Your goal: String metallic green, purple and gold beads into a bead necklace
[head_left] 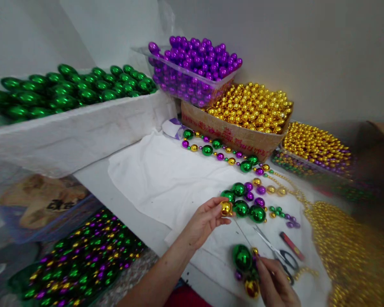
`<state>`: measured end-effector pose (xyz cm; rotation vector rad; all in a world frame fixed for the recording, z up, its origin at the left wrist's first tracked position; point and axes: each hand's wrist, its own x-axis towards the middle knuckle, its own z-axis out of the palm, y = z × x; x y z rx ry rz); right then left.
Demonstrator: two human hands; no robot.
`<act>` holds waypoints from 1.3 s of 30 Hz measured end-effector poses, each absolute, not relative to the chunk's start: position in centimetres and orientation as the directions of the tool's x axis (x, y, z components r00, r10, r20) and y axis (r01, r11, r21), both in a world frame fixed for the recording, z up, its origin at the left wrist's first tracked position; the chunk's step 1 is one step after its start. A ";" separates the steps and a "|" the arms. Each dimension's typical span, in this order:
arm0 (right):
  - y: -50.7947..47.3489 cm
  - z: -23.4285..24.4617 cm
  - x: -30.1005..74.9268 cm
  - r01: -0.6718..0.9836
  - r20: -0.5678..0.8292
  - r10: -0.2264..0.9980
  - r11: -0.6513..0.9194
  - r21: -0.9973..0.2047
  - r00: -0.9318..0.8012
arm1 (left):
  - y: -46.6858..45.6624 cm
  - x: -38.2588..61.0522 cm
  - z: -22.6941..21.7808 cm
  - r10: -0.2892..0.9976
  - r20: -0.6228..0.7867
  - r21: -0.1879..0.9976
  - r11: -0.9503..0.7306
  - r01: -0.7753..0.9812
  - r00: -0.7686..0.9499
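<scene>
My left hand [208,219] pinches a shiny gold bead [225,208] between thumb and fingers. My right hand [273,283] is closed at the lower right, gripping a bunch of beads that includes a large green bead [242,257] and a gold bead [252,288]. A thin string [243,230] runs between the two hands. Loose green beads [241,209] and purple beads [260,202] lie just beyond my left hand on the white cloth [153,170]. Beside my right hand are scissors [275,251] and a red-and-dark stick-shaped item [291,246].
Behind stand a foam box [83,132] of green beads, a clear tub [192,76] of purple beads and a carton [224,132] of gold beads. A strung bead garland [220,156] lies before them. Gold bead chains [342,251] heap at right; a beaded pile [86,256] sits lower left.
</scene>
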<state>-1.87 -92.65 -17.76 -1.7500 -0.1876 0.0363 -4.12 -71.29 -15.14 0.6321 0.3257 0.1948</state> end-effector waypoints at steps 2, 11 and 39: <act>-92.2 -16.9 -1.4 0.239 0.218 0.132 -0.175 -0.955 0.967 | -71.8 -4.4 -16.6 0.282 -0.372 0.523 0.851 -0.051 0.884; -89.5 -13.7 -1.9 0.563 0.489 0.330 -0.186 -0.805 0.807 | -73.4 -4.3 -18.0 0.128 -0.626 0.246 0.969 0.039 0.769; -88.2 -10.6 -1.5 0.766 0.630 0.436 -0.368 -0.527 0.643 | -74.4 -2.5 -18.0 0.216 -0.668 0.393 0.915 0.090 0.712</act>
